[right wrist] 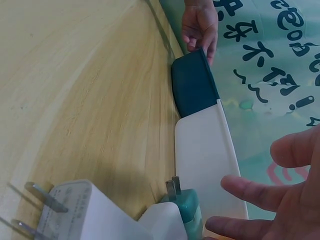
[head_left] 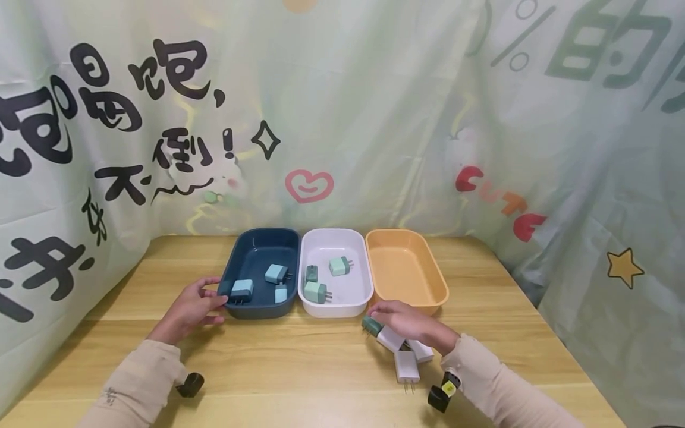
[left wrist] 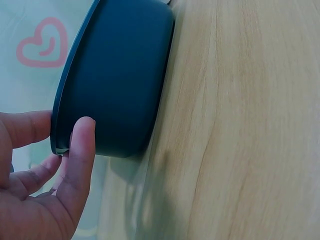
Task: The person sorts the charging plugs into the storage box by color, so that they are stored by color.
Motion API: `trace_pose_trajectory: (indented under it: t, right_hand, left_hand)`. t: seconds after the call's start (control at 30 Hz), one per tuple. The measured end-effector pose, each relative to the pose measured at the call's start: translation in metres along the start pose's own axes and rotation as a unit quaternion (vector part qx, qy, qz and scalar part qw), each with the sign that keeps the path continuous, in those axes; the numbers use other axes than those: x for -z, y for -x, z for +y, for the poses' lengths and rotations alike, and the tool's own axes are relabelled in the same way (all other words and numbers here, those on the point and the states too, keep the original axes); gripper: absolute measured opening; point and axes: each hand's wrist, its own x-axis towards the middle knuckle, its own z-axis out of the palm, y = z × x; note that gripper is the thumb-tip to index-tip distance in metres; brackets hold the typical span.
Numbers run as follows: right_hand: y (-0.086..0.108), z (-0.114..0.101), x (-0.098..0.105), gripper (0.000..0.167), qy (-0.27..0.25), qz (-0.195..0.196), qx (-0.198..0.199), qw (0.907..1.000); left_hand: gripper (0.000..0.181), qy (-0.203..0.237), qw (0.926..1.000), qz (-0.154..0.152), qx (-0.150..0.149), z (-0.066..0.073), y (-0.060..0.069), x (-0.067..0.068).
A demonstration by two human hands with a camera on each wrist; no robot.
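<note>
My left hand (head_left: 192, 312) is at the left edge of the dark blue tray (head_left: 260, 310); in the left wrist view its fingertips touch the rim, the fingers loosely bent. Above a small pile at the front of the orange tray (head_left: 409, 276) is my right hand (head_left: 409, 324), fingers spread and holding nothing in the right wrist view. A green plug (head_left: 371, 325) lies beside white plugs (head_left: 407, 367), prongs showing, partly hidden by that hand. Light blue plugs (head_left: 276, 273) lie in the blue tray, and green plugs (head_left: 339, 266) in the white tray (head_left: 336, 310).
The three trays stand side by side along the back of the wooden table (head_left: 257, 368). A printed curtain (head_left: 364, 119) hangs behind them and down both sides. The orange tray holds nothing visible.
</note>
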Motion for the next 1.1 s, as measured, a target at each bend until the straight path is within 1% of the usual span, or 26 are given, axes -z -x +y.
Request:
trace_pose_trajectory:
  t: [0.17, 0.3, 0.4, 0.5, 0.63, 0.73, 0.8, 0.9, 1.0, 1.1]
  right_hand:
    - [0.000, 0.000, 0.000, 0.030, -0.018, -0.017, 0.005, 0.9997]
    - [0.001, -0.002, -0.001, 0.033, -0.055, -0.038, 0.007, 0.9977]
    - [0.001, -0.004, -0.004, 0.036, -0.101, -0.054, -0.005, 0.9934]
    - [-0.001, -0.005, -0.006, 0.038, -0.141, -0.063, -0.028, 0.9877]
    - [-0.007, -0.003, -0.010, 0.037, -0.162, -0.067, -0.052, 0.9833]
    - [-0.013, -0.001, -0.013, 0.036, -0.166, -0.072, -0.058, 0.9817]
    - [-0.017, 0.000, -0.016, 0.035, -0.158, -0.072, -0.061, 0.9829]
    - [-0.022, 0.000, -0.022, 0.029, -0.130, -0.066, -0.057, 0.9876]
    - [-0.025, 0.000, -0.029, 0.028, -0.096, -0.051, -0.049, 0.9929]
    - [-0.027, 0.000, -0.035, 0.027, -0.071, -0.037, -0.041, 0.9959]
  left_hand:
    - [0.060, -0.006, 1.0000, 0.003, -0.001, 0.000, 0.000, 0.000]
    - [0.060, -0.008, 1.0000, 0.004, 0.000, 0.000, 0.000, 0.000]
    - [0.061, -0.010, 0.9999, 0.005, 0.002, 0.000, 0.000, 0.000]
    - [0.062, -0.012, 0.9999, 0.007, 0.004, 0.000, 0.000, 0.000]
    - [0.063, -0.011, 0.9999, 0.006, 0.003, 0.000, -0.001, 0.000]
    - [0.062, -0.006, 1.0000, 0.003, -0.001, 0.000, -0.001, 0.001]
    - [0.061, -0.004, 1.0000, 0.001, -0.002, 0.000, -0.001, 0.001]
    - [0.060, -0.003, 1.0000, 0.001, -0.003, 0.000, -0.001, 0.000]
    - [0.062, -0.005, 1.0000, 0.004, -0.002, -0.001, -0.001, 0.000]
    - [0.063, -0.008, 1.0000, 0.006, -0.001, -0.001, -0.002, 0.000]
